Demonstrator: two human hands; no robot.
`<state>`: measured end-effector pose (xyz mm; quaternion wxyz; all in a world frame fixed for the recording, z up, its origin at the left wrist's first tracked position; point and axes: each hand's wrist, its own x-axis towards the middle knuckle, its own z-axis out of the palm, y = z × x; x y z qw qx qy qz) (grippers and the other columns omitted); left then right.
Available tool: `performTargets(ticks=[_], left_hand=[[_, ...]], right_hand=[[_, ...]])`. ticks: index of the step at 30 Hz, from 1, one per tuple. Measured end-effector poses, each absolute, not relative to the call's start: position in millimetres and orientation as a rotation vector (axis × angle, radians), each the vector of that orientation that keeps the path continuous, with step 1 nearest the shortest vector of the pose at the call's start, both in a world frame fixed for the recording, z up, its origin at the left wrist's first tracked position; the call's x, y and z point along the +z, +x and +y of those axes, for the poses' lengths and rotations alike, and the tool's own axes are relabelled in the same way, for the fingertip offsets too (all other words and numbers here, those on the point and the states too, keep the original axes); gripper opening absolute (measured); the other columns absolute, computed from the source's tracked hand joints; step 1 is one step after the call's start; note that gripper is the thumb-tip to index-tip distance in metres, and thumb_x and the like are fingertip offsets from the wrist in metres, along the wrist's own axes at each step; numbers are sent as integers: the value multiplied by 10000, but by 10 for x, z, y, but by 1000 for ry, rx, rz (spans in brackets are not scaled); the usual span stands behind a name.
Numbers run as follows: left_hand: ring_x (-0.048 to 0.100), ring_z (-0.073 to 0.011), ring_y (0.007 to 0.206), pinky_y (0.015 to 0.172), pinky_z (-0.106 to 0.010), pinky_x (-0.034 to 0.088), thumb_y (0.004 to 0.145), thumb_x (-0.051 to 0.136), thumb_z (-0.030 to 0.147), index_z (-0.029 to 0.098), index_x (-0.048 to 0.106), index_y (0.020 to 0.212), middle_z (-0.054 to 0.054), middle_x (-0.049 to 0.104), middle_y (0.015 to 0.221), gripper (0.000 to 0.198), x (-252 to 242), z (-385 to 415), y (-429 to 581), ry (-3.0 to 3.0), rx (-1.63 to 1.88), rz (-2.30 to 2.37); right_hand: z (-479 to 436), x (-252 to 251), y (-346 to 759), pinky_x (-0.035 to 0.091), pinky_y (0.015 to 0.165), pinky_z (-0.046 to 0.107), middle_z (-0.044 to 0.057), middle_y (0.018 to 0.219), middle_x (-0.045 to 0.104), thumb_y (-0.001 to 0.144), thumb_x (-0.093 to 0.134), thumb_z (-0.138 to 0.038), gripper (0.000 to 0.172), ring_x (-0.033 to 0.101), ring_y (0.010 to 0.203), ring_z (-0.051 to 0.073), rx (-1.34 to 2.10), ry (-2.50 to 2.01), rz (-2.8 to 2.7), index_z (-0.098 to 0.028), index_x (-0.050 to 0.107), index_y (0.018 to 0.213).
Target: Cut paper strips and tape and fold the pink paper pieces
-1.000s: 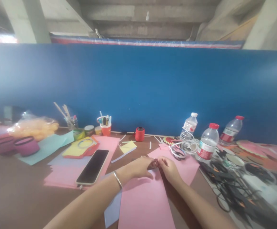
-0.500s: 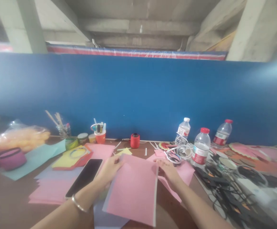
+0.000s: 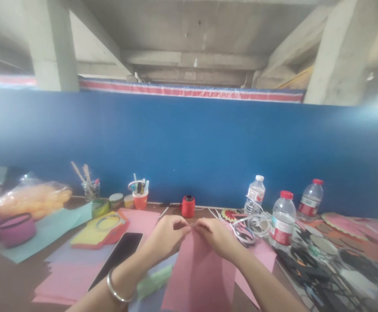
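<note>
A sheet of pink paper [image 3: 199, 277] hangs in front of me, held by its upper edge. My left hand [image 3: 168, 236], with a silver bangle at the wrist, pinches that edge between thumb and fingers. Close beside it, my right hand [image 3: 217, 237] pinches the same edge, fingertips almost touching the left's. Both hands hide the paper's top corners. Below my left forearm lies a pale green item [image 3: 155, 281] on light purple paper [image 3: 172, 261]. A black phone [image 3: 119, 255] lies left of my left hand, partly covered by the forearm.
Stacked coloured paper [image 3: 68, 277], a yellow sheet [image 3: 91, 234] and a tape roll [image 3: 100, 208] lie left. An orange cup [image 3: 140, 200] of tools and a red pot-shaped object [image 3: 188, 207] stand behind. Right are plastic bottles [image 3: 282, 221], white cable [image 3: 257, 225] and tangled black cords [image 3: 309, 268].
My hands have come together at the paper's upper edge, from gripping its two sides apart. The sheet now tilts differently, and the green item shows more. The view has tipped upward slightly.
</note>
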<state>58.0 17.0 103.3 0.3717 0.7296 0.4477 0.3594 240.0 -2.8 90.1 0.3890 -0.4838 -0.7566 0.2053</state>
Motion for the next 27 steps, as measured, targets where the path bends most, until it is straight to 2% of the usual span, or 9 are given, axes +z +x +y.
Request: performTargets(ticks=[4, 7, 14, 20, 27], left_hand=[[550, -161, 621, 540, -251, 391, 753, 507, 379, 146, 633, 700, -14, 615, 666, 270, 1052, 297, 661, 1882, 990, 1105], [555, -162, 649, 575, -252, 400, 775, 493, 336, 158, 628, 720, -13, 627, 685, 230, 1065, 269, 641, 1895, 1018, 1095], [584, -156, 700, 630, -249, 416, 786, 486, 262, 226, 640, 792, 21, 670, 786, 158, 1151, 66, 628, 1981, 1018, 1084], [555, -146, 673, 593, -244, 405, 782, 447, 226, 219, 627, 746, 16, 637, 731, 184, 1143, 24, 628, 2159, 1011, 1136], [529, -138, 659, 575, -243, 386, 782, 433, 209, 223, 624, 723, 12, 608, 704, 201, 1164, -23, 609, 2312, 1000, 1159]], right_hand=[[-34, 1044, 2307, 393, 723, 296, 42, 854, 622, 839, 481, -228, 124, 551, 820, 202, 21, -1162, -1838, -205, 588, 894], [-61, 981, 2220, 406, 743, 299, 58, 881, 610, 842, 461, -155, 145, 545, 847, 196, -253, -1049, -1812, -195, 585, 903], [-143, 850, 2114, 436, 685, 280, 49, 824, 613, 834, 454, -119, 164, 566, 765, 169, -192, -980, -1769, -179, 590, 902], [-197, 907, 2108, 460, 654, 254, 23, 775, 643, 816, 483, -150, 143, 595, 707, 151, -129, -1017, -1711, -206, 615, 819], [-242, 952, 2086, 453, 609, 233, -2, 690, 624, 759, 514, -114, 128, 570, 626, 132, -158, -1036, -1680, -205, 585, 704]])
